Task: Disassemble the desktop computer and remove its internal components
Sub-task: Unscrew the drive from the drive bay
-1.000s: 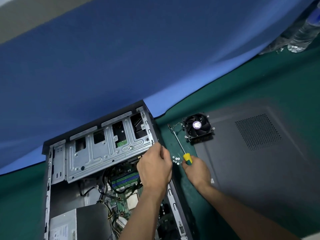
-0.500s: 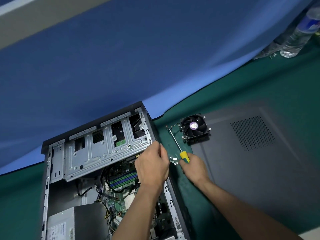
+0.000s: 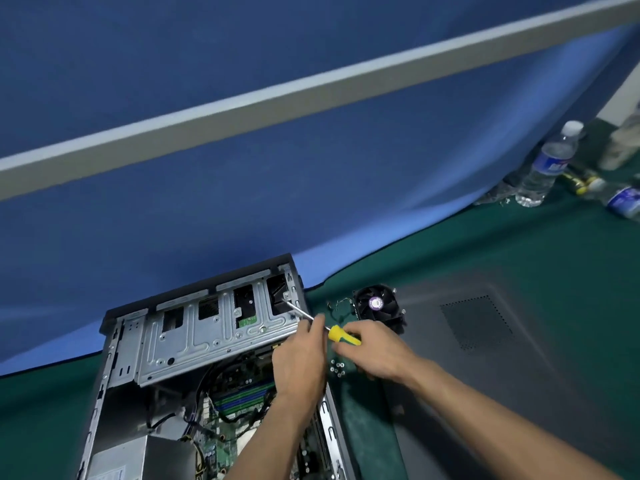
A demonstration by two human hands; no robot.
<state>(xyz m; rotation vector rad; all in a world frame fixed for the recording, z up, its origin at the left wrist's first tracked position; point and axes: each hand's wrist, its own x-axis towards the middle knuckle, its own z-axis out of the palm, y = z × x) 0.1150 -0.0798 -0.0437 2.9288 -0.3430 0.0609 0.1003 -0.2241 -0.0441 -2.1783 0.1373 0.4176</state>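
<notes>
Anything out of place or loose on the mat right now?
Small loose screws lie scattered on the green mat beside the computer case, under the right hand holding the screwdriver; they could roll or scatter.

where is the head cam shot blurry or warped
Head view: wide-angle bend curves the grey rail and table edge; motion blur smears the side panel, water bottles and both forearms; the drive cage, screwdriver and cooler fan stay fairly sharp.
</notes>
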